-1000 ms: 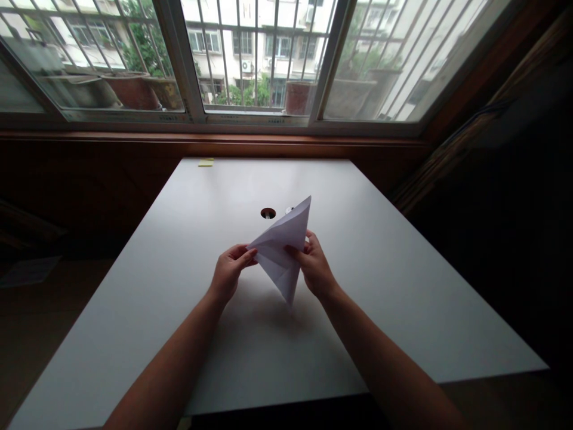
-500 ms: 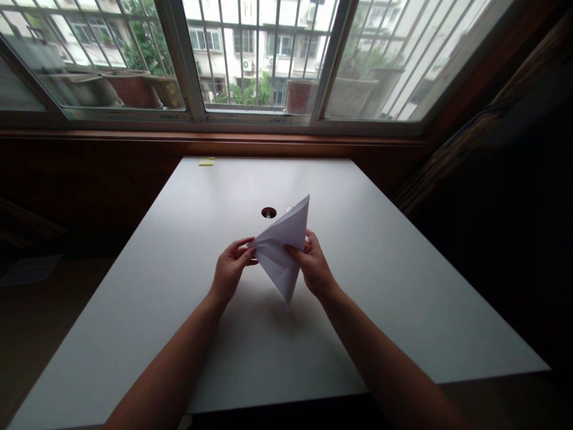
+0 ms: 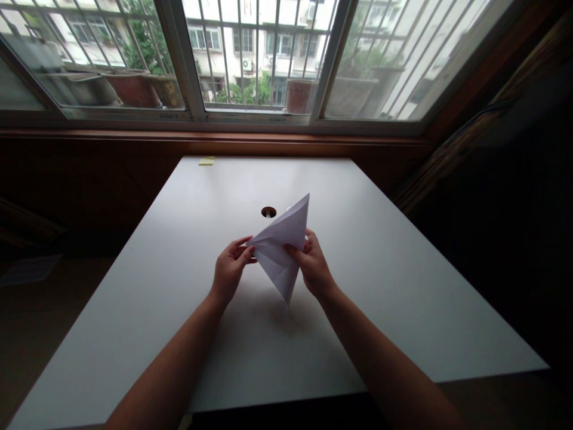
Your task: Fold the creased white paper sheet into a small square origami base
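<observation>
A folded sheet of white paper [image 3: 282,230], roughly triangular with creases across its face, is held up above the white table [image 3: 170,286]. My left hand [image 3: 230,266] pinches its left corner between thumb and fingers. On the other side, my right hand [image 3: 313,260] grips the right edge, its thumb pressed on the front face and its fingers behind. One point of the paper reaches up to the right, another points down at the tabletop. A faint shadow lies on the table below it.
A round cable hole [image 3: 268,212] opens in the table behind the paper, with a small white object [image 3: 289,209] partly hidden beside it. A yellow sticky note [image 3: 206,161] lies at the far left edge. Beyond stands a barred window [image 3: 259,60] with flowerpots [image 3: 134,89] outside.
Hardly anything differs: both hands keep their hold, and the paper has shifted only very slightly up and to the left.
</observation>
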### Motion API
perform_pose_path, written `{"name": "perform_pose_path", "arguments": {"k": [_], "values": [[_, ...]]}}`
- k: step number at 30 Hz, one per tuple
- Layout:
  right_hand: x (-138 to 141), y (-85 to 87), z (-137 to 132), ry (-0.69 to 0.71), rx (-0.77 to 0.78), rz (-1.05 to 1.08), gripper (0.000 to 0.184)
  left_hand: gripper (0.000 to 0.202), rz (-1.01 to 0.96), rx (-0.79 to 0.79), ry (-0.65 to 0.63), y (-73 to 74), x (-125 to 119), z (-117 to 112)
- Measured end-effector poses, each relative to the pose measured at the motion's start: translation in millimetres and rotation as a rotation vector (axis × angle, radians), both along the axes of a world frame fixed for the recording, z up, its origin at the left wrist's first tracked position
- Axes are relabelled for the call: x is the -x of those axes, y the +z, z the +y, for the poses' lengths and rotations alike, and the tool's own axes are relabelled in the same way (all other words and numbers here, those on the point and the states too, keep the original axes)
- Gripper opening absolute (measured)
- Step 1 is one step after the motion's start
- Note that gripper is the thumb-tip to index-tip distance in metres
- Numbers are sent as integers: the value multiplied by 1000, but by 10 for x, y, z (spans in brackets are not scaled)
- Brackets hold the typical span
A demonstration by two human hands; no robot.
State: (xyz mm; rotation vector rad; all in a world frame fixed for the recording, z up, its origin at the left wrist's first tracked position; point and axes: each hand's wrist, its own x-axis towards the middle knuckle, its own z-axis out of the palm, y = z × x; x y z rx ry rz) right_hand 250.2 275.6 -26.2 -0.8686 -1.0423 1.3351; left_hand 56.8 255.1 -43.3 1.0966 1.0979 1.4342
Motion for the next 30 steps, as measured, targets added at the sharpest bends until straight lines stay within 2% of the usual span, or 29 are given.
{"name": "perform_pose_path", "arguments": {"k": [9,16,30], "values": [[35,-1,-18,-59,-29,-49,41,43,59,-48,67,45,-22,-27],[83,-14,-18,-140,-39,-84,33,38,77,-80,82,19,-25,-19],[77,14,-13,-146,-30,-111,39,38,76,-84,84,27,-32,-20]]}}
